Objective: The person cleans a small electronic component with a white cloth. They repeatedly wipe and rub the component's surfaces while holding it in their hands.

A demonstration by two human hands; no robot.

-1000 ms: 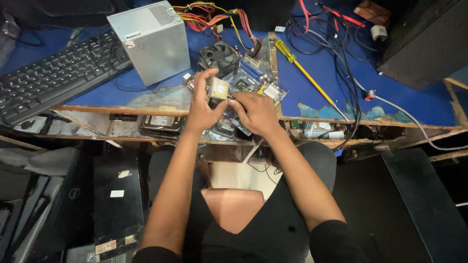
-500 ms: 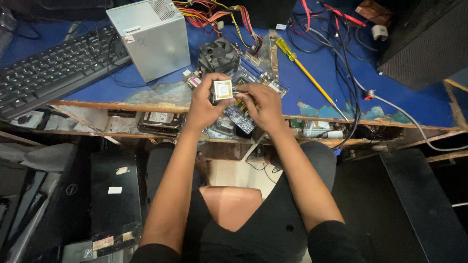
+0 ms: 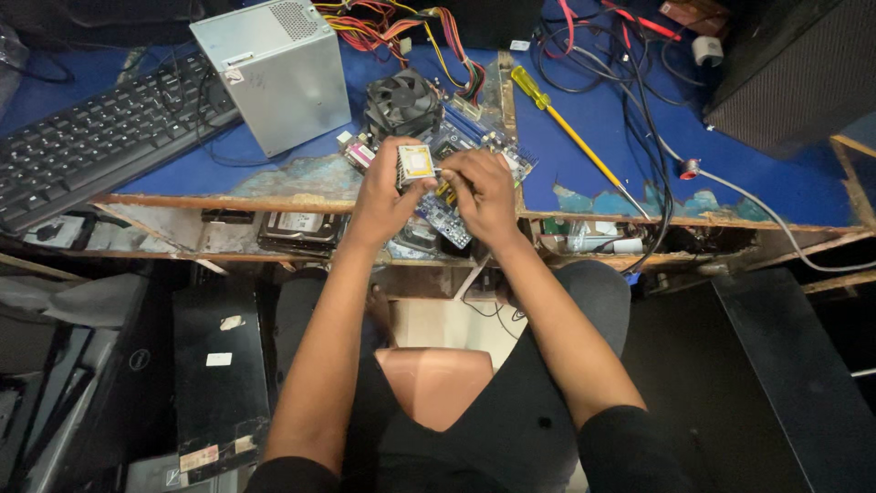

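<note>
My left hand [image 3: 381, 199] holds a small square heatsink with a pale chip face [image 3: 415, 164] just above the table's front edge. My right hand [image 3: 479, 190] pinches the right side of that same part with its fingertips. Under both hands lies a blue circuit board [image 3: 449, 215], partly hidden by my fingers. A black cooler fan [image 3: 402, 101] sits right behind the hands on the board.
A grey power supply box [image 3: 274, 71] with coloured wires [image 3: 392, 27] stands back left, beside a black keyboard [image 3: 100, 137]. A yellow-handled screwdriver [image 3: 570, 137] lies to the right among black cables [image 3: 639, 110]. A hard drive [image 3: 297, 230] sits on the shelf below.
Both hands have lifted the square part slightly up and away from me. My right hand's fingers have shifted from the board onto the part's right edge.
</note>
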